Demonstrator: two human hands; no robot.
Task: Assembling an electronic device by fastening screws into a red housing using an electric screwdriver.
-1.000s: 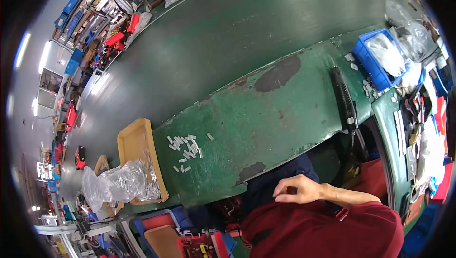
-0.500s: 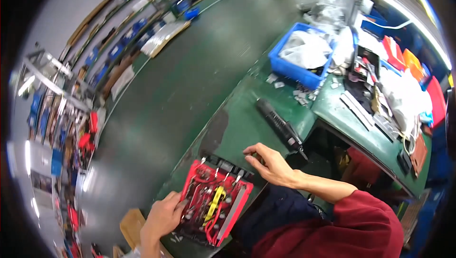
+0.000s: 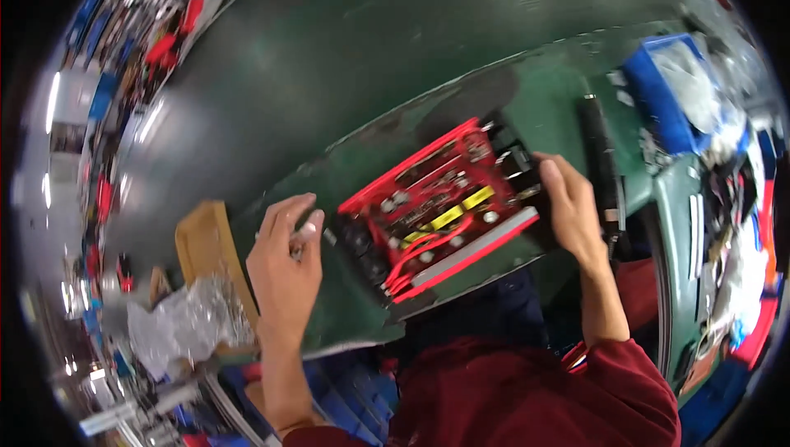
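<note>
A red-cased electronic device (image 3: pixel 457 208), its circuit board exposed, lies on the green worktable. Yellow blocks, red wires and a grey strip show inside, with black panels at both ends. My right hand (image 3: pixel 573 212) is at the device's right end, its fingers against the black end panel (image 3: pixel 517 163). Left of the device and apart from it, my left hand (image 3: pixel 284 270) is raised with thumb and fingers curled together. Something small and greyish seems to be between them, too blurred to name. A black electric screwdriver (image 3: pixel 603 159) lies just beyond my right hand.
A blue bin (image 3: pixel 658 97) with white plastic bags stands at the far right. At the left are a cardboard box (image 3: pixel 206 241) and crumpled clear plastic (image 3: pixel 189 323). The table's near edge runs close to my body. Shelves line the far left.
The view has swung left. The device now lies more crosswise. My left hand has come off it and curled, while my right hand has gone from above the table to its right end.
</note>
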